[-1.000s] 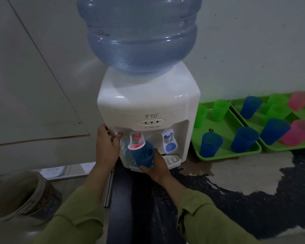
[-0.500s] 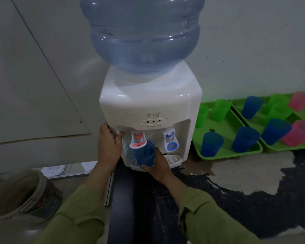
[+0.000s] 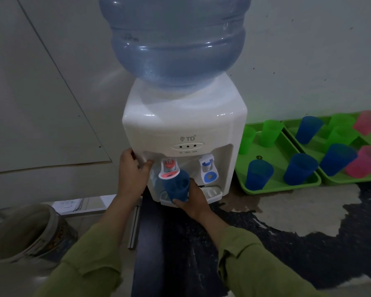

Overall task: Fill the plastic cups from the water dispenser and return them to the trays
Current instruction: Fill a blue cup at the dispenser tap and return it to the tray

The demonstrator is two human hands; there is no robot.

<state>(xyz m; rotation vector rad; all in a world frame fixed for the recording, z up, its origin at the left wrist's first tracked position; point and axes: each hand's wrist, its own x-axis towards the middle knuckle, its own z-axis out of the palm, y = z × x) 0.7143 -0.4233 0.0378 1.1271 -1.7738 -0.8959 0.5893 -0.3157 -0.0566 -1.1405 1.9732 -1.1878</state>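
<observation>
Blue cup [image 3: 176,186] at centre frame, tilted, rim against the red tap [image 3: 169,169] of the water dispenser [image 3: 184,125], just above the drip tray [image 3: 211,192]. Fill level: can't tell.

Right hand [image 3: 194,201] grips the cup from below, fingers curled round its base. Left hand [image 3: 131,174] clamps the dispenser's left front corner, fingers round the side, thumb on the front face.

Blue tap [image 3: 208,171] just right of the cup, untouched. Big blue bottle [image 3: 176,39] sits inverted on top, upper centre.

Right of frame, two green trays sit side by side on the desk [image 3: 308,243], edges touching. Near tray [image 3: 283,188] holds two blue cups [image 3: 258,176] and two green cups [image 3: 271,132]. Far tray [image 3: 351,179] holds a mix of blue, green and pink cups [image 3: 364,161], all standing.

Lower left: a bucket [image 3: 30,232], blurred.
</observation>
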